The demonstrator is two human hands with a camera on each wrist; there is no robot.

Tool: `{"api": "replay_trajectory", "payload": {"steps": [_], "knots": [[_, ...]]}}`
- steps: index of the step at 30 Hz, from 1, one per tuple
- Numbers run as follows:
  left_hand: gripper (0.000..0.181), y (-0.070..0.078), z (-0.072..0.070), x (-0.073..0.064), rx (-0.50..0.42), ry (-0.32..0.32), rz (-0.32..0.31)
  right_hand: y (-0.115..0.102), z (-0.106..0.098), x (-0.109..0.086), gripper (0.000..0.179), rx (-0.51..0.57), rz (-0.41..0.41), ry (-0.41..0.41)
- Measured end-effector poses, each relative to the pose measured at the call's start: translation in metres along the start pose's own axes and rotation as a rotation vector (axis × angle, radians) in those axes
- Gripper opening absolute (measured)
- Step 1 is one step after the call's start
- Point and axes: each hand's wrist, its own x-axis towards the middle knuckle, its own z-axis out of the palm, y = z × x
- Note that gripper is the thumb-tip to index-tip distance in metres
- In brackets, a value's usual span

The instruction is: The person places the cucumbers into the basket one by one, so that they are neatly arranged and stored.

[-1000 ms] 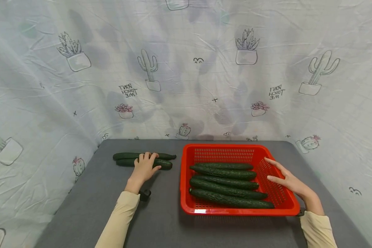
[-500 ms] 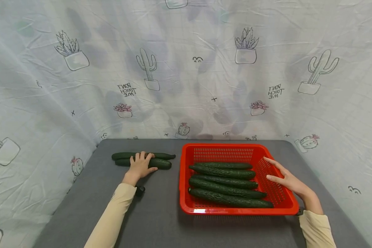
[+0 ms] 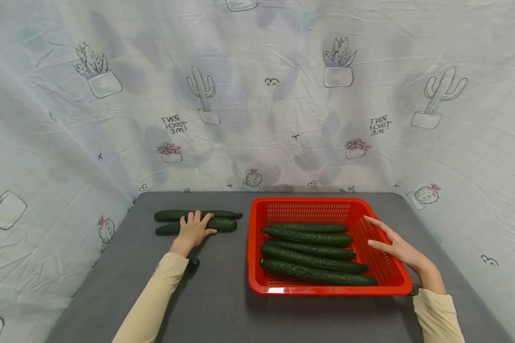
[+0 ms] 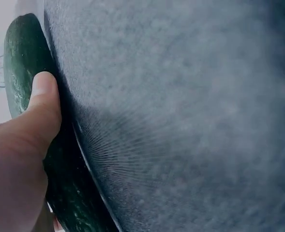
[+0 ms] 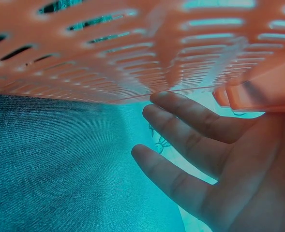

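Observation:
On the left side of the table, my left hand grips the nearer of two dark green cucumbers around its middle. That cucumber lies in front of the other cucumber, and their left ends are slightly apart. The left wrist view has my thumb pressed along the cucumber's side. A red slotted basket holds several more cucumbers. My right hand holds the basket's right side, thumb and forefinger over the rim. In the right wrist view, its other fingers stretch out beneath, outside the slotted wall.
A grey table surface lies under everything. White cloth printed with potted cacti hangs behind the table and on both sides.
My left hand has shifted a little left. The near cucumber's left end has swung toward me, away from the far one. The right hand and basket look the same.

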Motion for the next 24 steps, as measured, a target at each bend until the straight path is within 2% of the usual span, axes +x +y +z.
{"api": "replay_trajectory", "payload": {"steps": [4,7,18,24], "knots": [[0.053,0.001,-0.002,-0.003,0.007,-0.022,0.003,0.0,0.0,0.001,0.067,-0.003,0.0,-0.002],[0.053,0.002,-0.005,-0.005,-0.001,-0.015,0.009,0.001,0.0,0.001,0.067,-0.007,-0.003,-0.002],[0.052,0.012,-0.032,-0.01,-0.033,0.053,0.06,0.001,0.0,0.001,0.066,-0.008,-0.004,0.001],[0.054,0.02,-0.047,-0.009,-0.002,0.104,0.073,0.002,0.0,0.001,0.066,-0.009,0.01,-0.001]]}}
